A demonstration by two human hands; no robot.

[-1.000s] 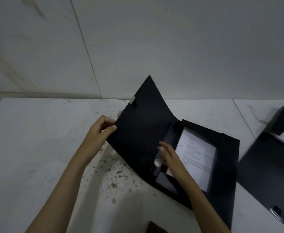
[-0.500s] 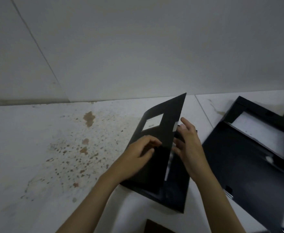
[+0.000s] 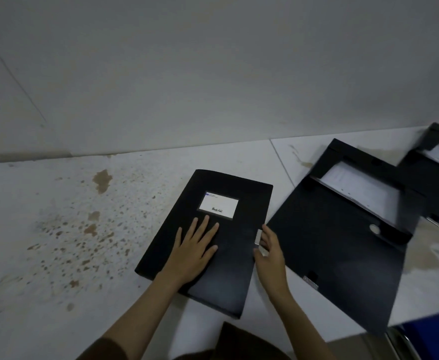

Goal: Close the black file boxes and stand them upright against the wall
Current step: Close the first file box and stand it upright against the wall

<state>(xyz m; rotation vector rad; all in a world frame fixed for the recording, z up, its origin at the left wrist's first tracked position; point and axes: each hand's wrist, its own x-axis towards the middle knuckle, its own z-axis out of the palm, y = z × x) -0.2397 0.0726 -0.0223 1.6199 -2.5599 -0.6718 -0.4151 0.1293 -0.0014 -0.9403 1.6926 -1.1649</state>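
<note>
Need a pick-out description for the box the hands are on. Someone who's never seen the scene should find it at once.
On the stained white counter below the wall, three black file boxes lie in a row. Take the leftmost box: the left hand lies flat on its lid, the right hand at its side clasp. It alone is closed, with a white label; the middle box and right box lie open, paper showing.

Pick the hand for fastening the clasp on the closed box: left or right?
Right. The right hand is already at the clasp on the box's edge; the left hand lies flat on the cover.
</note>
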